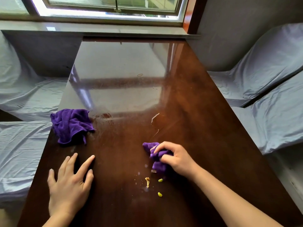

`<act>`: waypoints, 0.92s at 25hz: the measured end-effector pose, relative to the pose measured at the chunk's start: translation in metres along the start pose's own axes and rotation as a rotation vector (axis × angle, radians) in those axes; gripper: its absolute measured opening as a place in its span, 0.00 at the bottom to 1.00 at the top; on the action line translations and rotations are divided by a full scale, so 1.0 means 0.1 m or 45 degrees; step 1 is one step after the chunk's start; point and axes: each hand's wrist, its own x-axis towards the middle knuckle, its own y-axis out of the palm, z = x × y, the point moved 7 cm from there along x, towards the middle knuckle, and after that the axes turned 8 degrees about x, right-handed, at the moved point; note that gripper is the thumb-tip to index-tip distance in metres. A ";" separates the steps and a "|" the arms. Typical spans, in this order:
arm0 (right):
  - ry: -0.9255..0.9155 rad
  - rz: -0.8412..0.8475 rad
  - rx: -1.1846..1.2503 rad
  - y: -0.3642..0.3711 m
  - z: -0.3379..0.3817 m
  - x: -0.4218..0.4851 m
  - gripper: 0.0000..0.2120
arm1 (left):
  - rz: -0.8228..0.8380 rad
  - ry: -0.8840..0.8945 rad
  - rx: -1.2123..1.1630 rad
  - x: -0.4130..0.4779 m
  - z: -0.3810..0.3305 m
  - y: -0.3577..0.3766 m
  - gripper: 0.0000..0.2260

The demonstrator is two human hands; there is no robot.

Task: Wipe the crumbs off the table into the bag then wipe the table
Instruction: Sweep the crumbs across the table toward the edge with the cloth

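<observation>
Right hand [176, 158] grip bunched tight on a purple cloth [157, 158], crumbs [153, 185] lying just toward the person from it on the surface [205, 145]; left hand [70, 185] spread flat, farther off; no bag in view.

Single head view, looking forward and down along the table [188, 99] toward the window [106, 4]. Close above both hands.
</observation>
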 end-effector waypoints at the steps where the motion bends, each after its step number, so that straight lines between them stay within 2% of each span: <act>1: 0.005 -0.089 0.041 -0.11 0.03 0.08 0.13 | -0.001 0.004 0.009 0.00 0.00 0.00 0.24; 4: 0.074 -0.221 0.015 -0.22 0.08 0.34 0.11 | 0.000 0.005 0.056 -0.02 0.00 0.01 0.24; 8: 0.020 0.038 -0.280 0.24 0.10 0.29 0.12 | -0.007 0.013 0.060 -0.01 0.01 0.03 0.23; 11: 0.033 0.154 -0.172 0.39 0.12 0.11 0.12 | -0.006 0.017 0.054 -0.02 0.01 0.03 0.23; 13: 0.014 -0.028 0.023 0.12 0.15 0.03 0.13 | -0.005 0.014 0.048 -0.02 0.01 0.02 0.23; 16: 0.015 -0.534 0.200 -0.69 0.03 -0.24 0.15 | 0.009 0.002 0.023 -0.01 0.02 0.03 0.23; 17: 0.081 -0.641 0.152 -0.93 -0.07 -0.38 0.17 | 0.011 0.002 0.022 -0.01 0.02 0.04 0.23; 19: 0.264 -0.650 -0.212 -1.14 -0.27 -0.61 0.24 | 0.005 0.011 0.033 -0.02 0.02 0.04 0.22; 21: 0.213 -0.523 -0.583 -0.96 -0.32 -0.72 0.26 | 0.004 0.012 0.039 -0.02 0.01 0.04 0.22; 23: 0.092 -0.397 -0.675 -0.57 -0.26 -0.75 0.26 | 0.002 0.012 0.026 -0.02 0.01 0.03 0.22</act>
